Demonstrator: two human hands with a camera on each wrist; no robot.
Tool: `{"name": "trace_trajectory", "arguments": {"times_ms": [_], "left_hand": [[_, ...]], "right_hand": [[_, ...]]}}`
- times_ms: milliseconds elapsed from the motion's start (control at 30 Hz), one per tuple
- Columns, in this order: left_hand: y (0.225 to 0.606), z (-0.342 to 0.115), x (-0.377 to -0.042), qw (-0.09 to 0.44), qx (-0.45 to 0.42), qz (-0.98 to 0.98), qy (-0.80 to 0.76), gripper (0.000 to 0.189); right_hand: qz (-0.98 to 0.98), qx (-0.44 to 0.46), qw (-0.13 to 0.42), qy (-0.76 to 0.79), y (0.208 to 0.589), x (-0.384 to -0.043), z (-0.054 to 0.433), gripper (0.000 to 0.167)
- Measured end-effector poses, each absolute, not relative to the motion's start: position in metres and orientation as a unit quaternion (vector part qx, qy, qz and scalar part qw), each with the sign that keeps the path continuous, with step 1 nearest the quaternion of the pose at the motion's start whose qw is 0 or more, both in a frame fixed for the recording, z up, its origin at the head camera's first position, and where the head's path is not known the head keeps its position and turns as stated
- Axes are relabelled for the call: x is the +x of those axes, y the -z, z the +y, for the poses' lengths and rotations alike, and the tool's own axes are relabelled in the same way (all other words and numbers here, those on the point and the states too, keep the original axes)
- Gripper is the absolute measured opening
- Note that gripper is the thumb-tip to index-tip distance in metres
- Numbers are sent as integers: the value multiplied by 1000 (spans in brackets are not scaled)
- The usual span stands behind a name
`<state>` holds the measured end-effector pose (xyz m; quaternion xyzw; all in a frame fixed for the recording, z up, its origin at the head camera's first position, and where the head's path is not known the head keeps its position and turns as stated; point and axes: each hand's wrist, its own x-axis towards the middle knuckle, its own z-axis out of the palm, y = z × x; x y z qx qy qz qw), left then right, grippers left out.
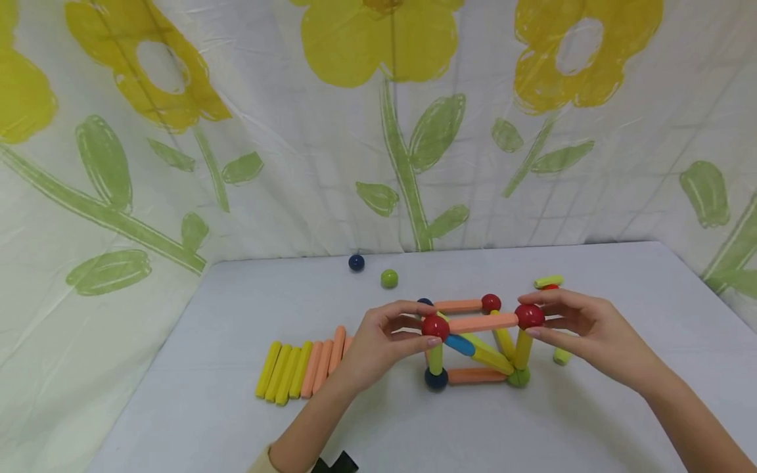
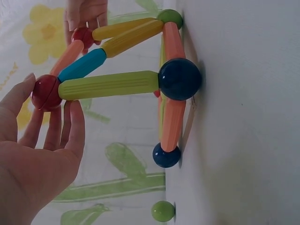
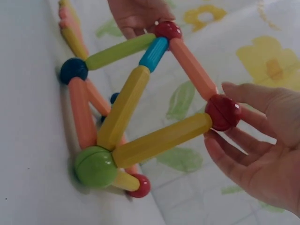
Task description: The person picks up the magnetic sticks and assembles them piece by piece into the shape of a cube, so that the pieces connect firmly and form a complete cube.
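Observation:
A frame of magnetic sticks and balls stands on the table. My left hand (image 1: 381, 341) pinches the red ball (image 1: 435, 328) at its upper left corner. With thumb and fingers, my right hand (image 1: 597, 332) grips another red ball (image 1: 529, 316) at the upper right. An orange stick (image 1: 483, 322) joins these two balls. Below the left one, a yellow-green stick (image 2: 110, 85) leads to a dark blue ball (image 2: 180, 78). A yellow stick (image 3: 164, 139) links the right one to a green ball (image 3: 96, 167). A blue-and-yellow diagonal (image 3: 124, 108) runs between opposite corners.
Loose yellow sticks (image 1: 285, 373) and orange sticks (image 1: 317, 368) lie in a row at left. A loose dark blue ball (image 1: 357, 263) and green ball (image 1: 389, 278) sit toward the back. Short yellow-green pieces (image 1: 549, 282) lie near my right hand. A flower-painted sheet (image 1: 284, 197) hangs behind.

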<state>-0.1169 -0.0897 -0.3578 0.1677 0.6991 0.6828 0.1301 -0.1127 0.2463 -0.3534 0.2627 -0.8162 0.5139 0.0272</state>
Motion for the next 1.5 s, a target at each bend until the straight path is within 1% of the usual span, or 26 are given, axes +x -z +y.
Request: {"name": "trace_trajectory", "arguments": {"times_ms": [100, 200, 333, 433, 533, 633, 700, 833, 1000, 1100, 1267, 1500], "left_hand": [[359, -92, -116, 136, 164, 699, -682, 41], [362, -95, -113, 144, 161, 696, -684, 46], [368, -101, -102, 161, 141, 707, -674, 50], [375, -101, -91, 167, 105, 721, -664, 51], [382, -95, -79, 163, 45, 732, -660, 52], [395, -87, -73, 160, -7, 745, -647, 51], [402, -81, -74, 169, -34, 751, -637, 48], [410, -72, -77, 184, -55, 748, -635, 43], [415, -63, -82, 179, -67, 730, -656, 39], [417, -60, -84, 178, -79, 722, -664, 39], [420, -61, -89, 179, -87, 713, -672, 35], [422, -67, -104, 157, -97, 707, -683, 33]], "right_hand": [[-807, 264, 8, -528, 354, -115, 248, 44], [-805, 250, -10, -537, 354, -118, 252, 38], [-818, 218, -4, -532, 359, -127, 258, 32], [-832, 198, 10, -518, 368, -139, 260, 32], [-850, 187, 7, -493, 380, -154, 260, 34], [-864, 182, -23, -468, 389, -170, 256, 37], [-867, 189, -45, -459, 394, -180, 251, 38], [-859, 207, -84, -461, 401, -193, 239, 38], [-850, 204, -112, -473, 404, -198, 231, 37], [-851, 201, -115, -472, 404, -200, 231, 38], [-855, 201, -104, -466, 406, -200, 236, 38], [-879, 191, -80, -428, 408, -197, 245, 42]]}}
